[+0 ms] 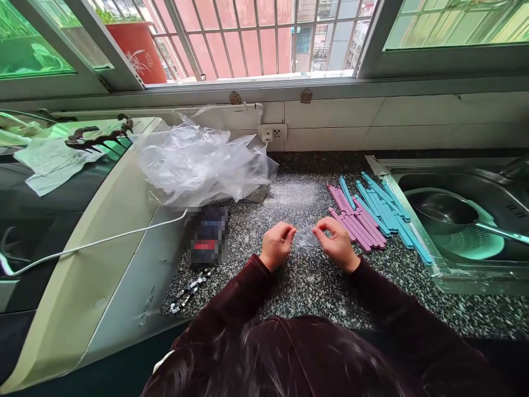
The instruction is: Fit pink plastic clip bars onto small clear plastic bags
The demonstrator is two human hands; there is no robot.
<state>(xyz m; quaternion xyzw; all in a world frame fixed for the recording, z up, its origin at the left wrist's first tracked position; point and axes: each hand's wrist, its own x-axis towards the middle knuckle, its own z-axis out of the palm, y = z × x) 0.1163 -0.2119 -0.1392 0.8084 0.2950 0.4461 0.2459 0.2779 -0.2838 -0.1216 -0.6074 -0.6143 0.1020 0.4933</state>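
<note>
Plastic film (305,237) spans side to side over the speckled counter (306,289) between the left hand (278,244) and right hand (336,243), fingertips pinching each end, with purple strips (359,230) and turquoise strips (382,210) lying rightward, nearer the right hand.

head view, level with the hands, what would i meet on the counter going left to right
Blurred dark item → left hand → clear plastic → right hand → purple strips → blue strips → sink.

Red planter (136,48), wall socket (278,133), sink (487,280), pan (440,208)
</note>
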